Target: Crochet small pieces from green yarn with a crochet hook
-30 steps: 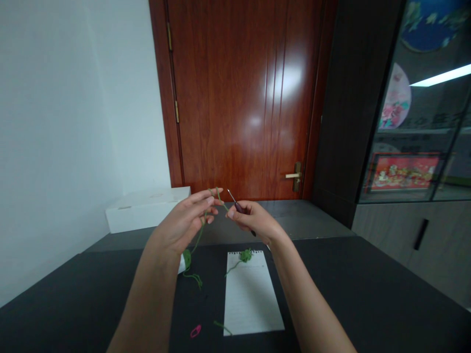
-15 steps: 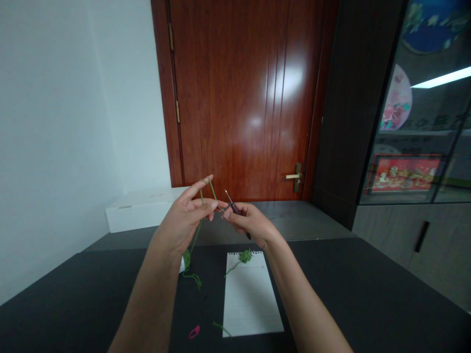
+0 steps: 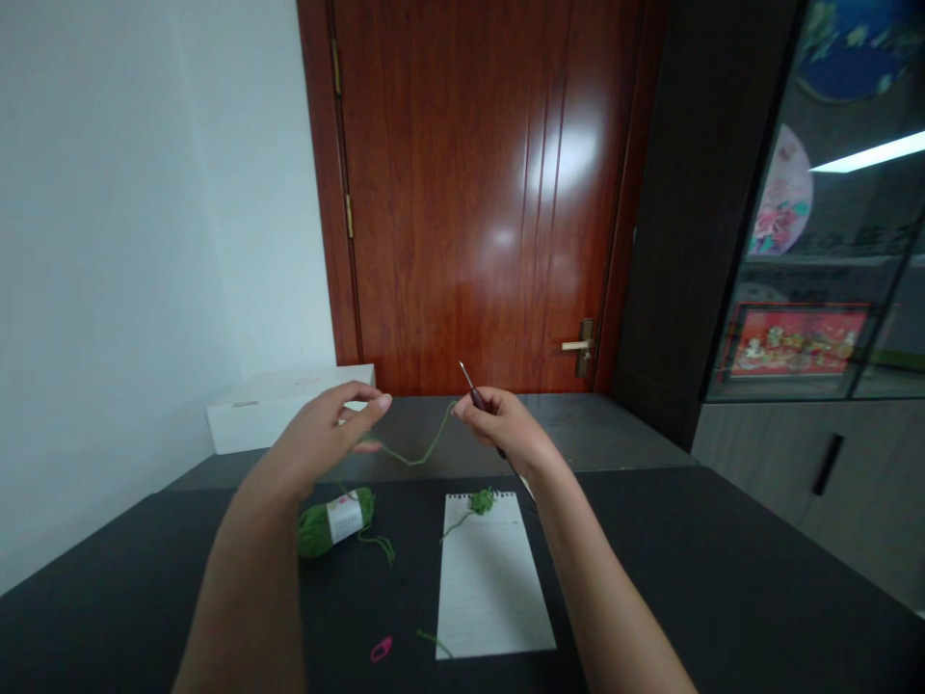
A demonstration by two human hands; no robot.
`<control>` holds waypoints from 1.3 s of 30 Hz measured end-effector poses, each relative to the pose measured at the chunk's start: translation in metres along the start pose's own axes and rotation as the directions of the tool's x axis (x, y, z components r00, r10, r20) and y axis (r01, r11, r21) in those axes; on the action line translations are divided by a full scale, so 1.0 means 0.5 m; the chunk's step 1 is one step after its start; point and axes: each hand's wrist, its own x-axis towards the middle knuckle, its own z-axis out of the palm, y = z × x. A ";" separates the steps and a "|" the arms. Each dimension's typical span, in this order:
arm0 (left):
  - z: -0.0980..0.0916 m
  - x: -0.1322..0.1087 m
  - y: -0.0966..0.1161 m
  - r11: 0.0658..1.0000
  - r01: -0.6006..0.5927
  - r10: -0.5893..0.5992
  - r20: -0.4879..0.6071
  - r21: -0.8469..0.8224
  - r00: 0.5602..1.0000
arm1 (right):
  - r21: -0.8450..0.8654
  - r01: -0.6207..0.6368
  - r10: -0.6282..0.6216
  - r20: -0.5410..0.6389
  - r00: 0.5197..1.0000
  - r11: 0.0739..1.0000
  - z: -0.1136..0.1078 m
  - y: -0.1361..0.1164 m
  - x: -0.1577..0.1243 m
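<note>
My right hand grips a crochet hook with a dark handle, its metal tip pointing up and to the left. Its fingertips also pinch the end of a green yarn strand. That strand sags across to my left hand, where it runs in at the lower fingers. The left thumb and index finger are bent toward each other, with no yarn looped over the index finger. Below the left hand lies a green yarn ball with a white paper band.
A lined notepad page bears a small green crocheted piece with a tail. A short yarn scrap touches its lower left corner. Nearby is a pink stitch marker. A white box stands at the back left.
My left hand has moved left and down, away from the right hand. The yarn slipped off its raised index finger and now hangs slack. My right hand shifted slightly right, still with the hook.
</note>
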 end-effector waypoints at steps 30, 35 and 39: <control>0.143 0.008 0.021 0.629 -0.021 0.247 0.173 -0.777 0.954 | -0.036 0.143 -0.147 -0.157 0.977 0.989 0.028 -0.035 -0.008; 0.109 0.020 0.016 0.311 0.020 0.081 0.048 -0.950 0.996 | -0.081 0.096 -0.111 -0.202 0.973 0.992 0.014 -0.026 -0.006; 0.098 0.024 0.010 0.375 -0.132 0.121 -0.093 -0.917 0.988 | -0.100 0.040 -0.056 -0.168 0.984 0.994 0.005 -0.019 -0.004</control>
